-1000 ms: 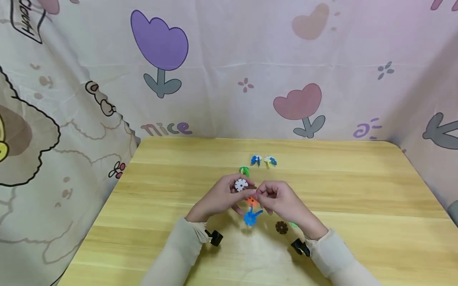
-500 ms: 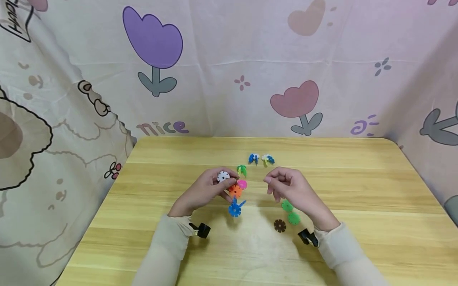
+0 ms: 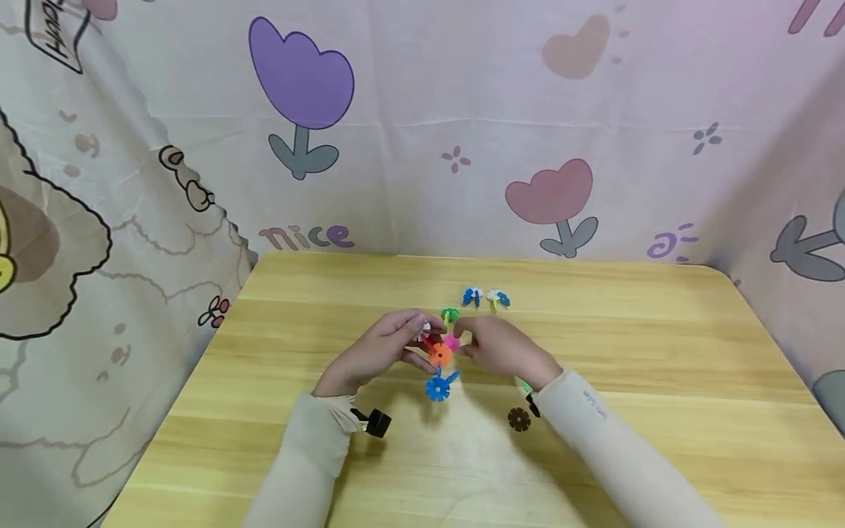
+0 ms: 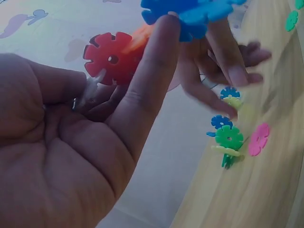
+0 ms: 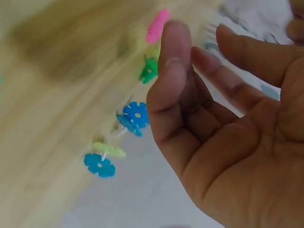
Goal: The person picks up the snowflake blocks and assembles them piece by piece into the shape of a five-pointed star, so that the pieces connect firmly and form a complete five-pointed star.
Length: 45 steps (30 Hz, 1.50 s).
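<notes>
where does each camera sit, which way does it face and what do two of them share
Head: on the person's head, facing forward and down at the table and patterned cloth; the left hand, right hand and sleeves show.
Left wrist: on that wrist, facing past the palm at the joined discs it holds; the left hand looms near, right-hand fingers beyond.
Right wrist: on that wrist, facing past the right palm and fingers toward the table.
Shared: both wrist views show the pink disc and green piece.
</notes>
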Each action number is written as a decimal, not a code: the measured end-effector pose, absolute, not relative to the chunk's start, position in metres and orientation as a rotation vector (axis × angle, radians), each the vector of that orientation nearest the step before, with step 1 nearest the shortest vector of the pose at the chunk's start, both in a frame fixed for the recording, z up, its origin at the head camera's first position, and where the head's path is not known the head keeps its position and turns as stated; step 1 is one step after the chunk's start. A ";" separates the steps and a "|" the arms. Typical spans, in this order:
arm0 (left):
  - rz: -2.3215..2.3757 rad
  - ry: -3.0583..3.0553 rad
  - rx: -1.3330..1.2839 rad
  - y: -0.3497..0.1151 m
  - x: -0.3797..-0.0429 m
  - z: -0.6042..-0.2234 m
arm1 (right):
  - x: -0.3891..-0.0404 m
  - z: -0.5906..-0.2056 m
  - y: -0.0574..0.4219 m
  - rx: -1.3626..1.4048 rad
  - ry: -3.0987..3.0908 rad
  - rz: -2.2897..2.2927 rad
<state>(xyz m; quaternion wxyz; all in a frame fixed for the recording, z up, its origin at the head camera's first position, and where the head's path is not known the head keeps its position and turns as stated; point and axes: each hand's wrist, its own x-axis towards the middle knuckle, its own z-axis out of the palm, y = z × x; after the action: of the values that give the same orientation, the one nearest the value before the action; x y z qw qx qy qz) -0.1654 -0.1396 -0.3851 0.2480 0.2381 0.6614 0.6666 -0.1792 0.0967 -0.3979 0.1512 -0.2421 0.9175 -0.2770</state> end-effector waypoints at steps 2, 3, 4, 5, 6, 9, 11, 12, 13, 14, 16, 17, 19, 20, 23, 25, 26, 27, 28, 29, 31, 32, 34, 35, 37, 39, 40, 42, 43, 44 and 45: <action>1.805 1.805 0.661 -0.138 -0.166 -0.384 | -0.185 -0.404 0.091 -0.719 2.670 -0.718; 1.798 1.808 0.662 -0.137 -0.167 -0.384 | -0.186 -0.407 0.089 -0.715 2.689 -0.682; 1.793 1.810 0.660 -0.136 -0.167 -0.384 | -0.187 -0.410 0.087 -0.701 2.704 -0.651; 1.788 1.817 0.655 -0.136 -0.167 -0.384 | -0.188 -0.413 0.085 -0.694 2.718 -0.622; 1.781 1.828 0.645 -0.136 -0.167 -0.384 | -0.189 -0.415 0.083 -0.691 2.730 -0.594; 1.769 1.850 0.612 -0.137 -0.166 -0.383 | -0.191 -0.421 0.077 -0.708 2.774 -0.519; 1.760 1.849 0.602 -0.138 -0.166 -0.384 | -0.192 -0.424 0.076 -0.719 2.796 -0.483; 1.755 1.847 0.599 -0.138 -0.166 -0.384 | -0.192 -0.426 0.075 -0.712 2.802 -0.473; 1.752 1.842 0.597 -0.139 -0.166 -0.384 | -0.192 -0.427 0.076 -0.699 2.804 -0.475; 1.750 1.836 0.598 -0.139 -0.166 -0.385 | -0.193 -0.428 0.076 -0.680 2.800 -0.482; 1.747 1.828 0.597 -0.140 -0.166 -0.386 | -0.193 -0.430 0.078 -0.634 2.777 -0.514; 1.746 1.828 0.594 -0.140 -0.166 -0.386 | -0.193 -0.431 0.079 -0.609 2.760 -0.537; 1.747 1.829 0.591 -0.141 -0.166 -0.388 | -0.193 -0.432 0.082 -0.559 2.722 -0.583; 1.747 1.829 0.591 -0.141 -0.166 -0.389 | -0.192 -0.432 0.083 -0.543 2.705 -0.603; 1.748 1.823 0.591 -0.141 -0.166 -0.393 | -0.190 -0.432 0.088 -0.513 2.653 -0.688; 1.757 1.812 0.594 -0.140 -0.165 -0.394 | -0.187 -0.428 0.093 -0.516 2.625 -0.779; 1.763 1.809 0.596 -0.139 -0.164 -0.394 | -0.185 -0.425 0.097 -0.524 2.605 -0.854; 1.770 1.807 0.599 -0.138 -0.164 -0.394 | -0.182 -0.422 0.100 -0.534 2.588 -0.939; 1.777 1.809 0.600 -0.137 -0.163 -0.394 | -0.178 -0.417 0.104 -0.545 2.566 -1.042; 1.787 1.810 0.601 -0.135 -0.163 -0.394 | -0.175 -0.412 0.108 -0.565 2.551 -1.143; 1.809 1.818 0.606 -0.131 -0.162 -0.394 | -0.166 -0.401 0.115 -0.594 2.490 -1.371; 1.819 1.825 0.607 -0.129 -0.162 -0.393 | -0.161 -0.396 0.118 -0.605 2.459 -1.475; 1.845 1.837 0.615 -0.126 -0.161 -0.393 | -0.152 -0.386 0.121 -0.611 2.395 -1.641; 1.862 1.840 0.618 -0.124 -0.160 -0.392 | -0.148 -0.383 0.122 -0.612 2.371 -1.696; 1.894 1.852 0.625 -0.122 -0.160 -0.392 | -0.142 -0.376 0.122 -0.606 2.328 -1.772; 1.928 1.860 0.631 -0.120 -0.159 -0.390 | -0.140 -0.372 0.121 -0.612 2.321 -1.805; 1.941 1.867 0.633 -0.119 -0.158 -0.390 | -0.139 -0.371 0.120 -0.618 2.317 -1.818; 1.962 1.884 0.631 -0.117 -0.157 -0.389 | -0.139 -0.369 0.119 -0.644 2.306 -1.845; 1.971 1.892 0.631 -0.117 -0.157 -0.388 | -0.139 -0.369 0.118 -0.658 2.300 -1.858; 1.979 1.899 0.629 -0.116 -0.156 -0.387 | -0.139 -0.369 0.118 -0.674 2.295 -1.867; 1.986 1.906 0.626 -0.116 -0.156 -0.387 | -0.139 -0.369 0.117 -0.689 2.287 -1.877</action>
<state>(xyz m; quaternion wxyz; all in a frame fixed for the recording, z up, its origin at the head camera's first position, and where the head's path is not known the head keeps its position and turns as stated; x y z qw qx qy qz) -0.1562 -0.1157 -0.3866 0.1585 0.2189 0.6667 0.6946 -0.1390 0.1174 -0.3686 0.0517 -0.2266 0.7518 -0.6170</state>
